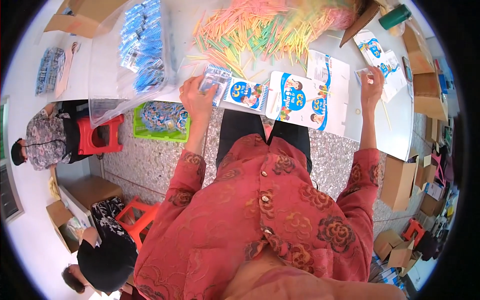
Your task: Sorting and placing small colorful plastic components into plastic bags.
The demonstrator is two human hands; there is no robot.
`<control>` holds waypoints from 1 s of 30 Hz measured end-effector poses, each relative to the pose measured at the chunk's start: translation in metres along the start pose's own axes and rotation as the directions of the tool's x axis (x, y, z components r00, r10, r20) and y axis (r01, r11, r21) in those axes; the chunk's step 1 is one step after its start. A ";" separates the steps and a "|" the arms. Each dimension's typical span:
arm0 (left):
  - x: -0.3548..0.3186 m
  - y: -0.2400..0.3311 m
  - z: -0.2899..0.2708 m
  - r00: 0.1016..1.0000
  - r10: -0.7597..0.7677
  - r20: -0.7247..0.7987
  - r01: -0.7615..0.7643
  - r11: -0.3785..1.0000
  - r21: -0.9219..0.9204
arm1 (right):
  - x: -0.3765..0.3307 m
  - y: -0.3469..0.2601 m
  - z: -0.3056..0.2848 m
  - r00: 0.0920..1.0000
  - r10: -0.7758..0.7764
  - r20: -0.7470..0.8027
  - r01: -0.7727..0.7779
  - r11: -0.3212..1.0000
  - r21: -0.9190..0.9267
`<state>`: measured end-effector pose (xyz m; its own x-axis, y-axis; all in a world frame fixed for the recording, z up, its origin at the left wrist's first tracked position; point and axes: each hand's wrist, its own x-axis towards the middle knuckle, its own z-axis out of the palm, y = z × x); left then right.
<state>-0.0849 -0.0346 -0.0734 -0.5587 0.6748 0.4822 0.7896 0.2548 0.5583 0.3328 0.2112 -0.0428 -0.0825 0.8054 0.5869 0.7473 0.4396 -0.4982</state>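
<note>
So the long white table [400, 117] runs across the upper part of the frame, with a messy heap of thin pink, yellow and green sticks [260, 30] at top centre. Upper left there's a clear plastic tub [107, 60] with blue-and-white packets [142, 45] piled in it. A flattened white cardboard carton with blue cartoon print [337, 97] lies right of centre. Left hand [197, 97], left of centre, has its fingers spread, thumb pressing on a clear, blue-edged plastic packet [217, 75] at the table's near edge, just beside a printed blue-and-white packet [245, 94]. Right hand [372, 85], upper right, has its fingers bunched together at a small blue-edged packet [358, 77]; can't tell if it's actually pinching it.
</note>
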 end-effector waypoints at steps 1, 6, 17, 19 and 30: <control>0.001 0.000 0.000 1.000 -0.001 -0.001 0.001 1.000 0.001 | -0.001 -0.012 0.005 0.997 -0.080 -0.018 0.080 0.995 0.050; 0.000 -0.005 0.003 0.992 -0.129 0.007 0.128 0.975 -0.179 | -0.015 -0.095 0.023 0.983 -0.138 0.122 0.106 0.966 0.236; 0.015 0.015 -0.023 0.999 -0.035 -0.038 0.017 0.916 -0.400 | -0.042 -0.219 0.066 0.794 -0.474 0.380 0.174 0.777 0.605; 0.016 0.024 -0.032 0.999 -0.040 -0.014 0.030 0.900 -0.435 | -0.041 -0.240 0.071 0.774 -0.499 0.390 0.167 0.755 0.634; 0.013 0.056 -0.049 0.925 -0.065 0.374 0.333 0.613 -0.716 | -0.029 -0.276 0.066 0.570 -0.591 0.572 0.027 0.709 0.705</control>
<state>-0.0603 -0.0456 -0.0025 -0.4733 0.8667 0.1574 0.1167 -0.1155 0.9864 0.0859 0.0925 0.0355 -0.8653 0.4262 0.2639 0.0624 0.6139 -0.7869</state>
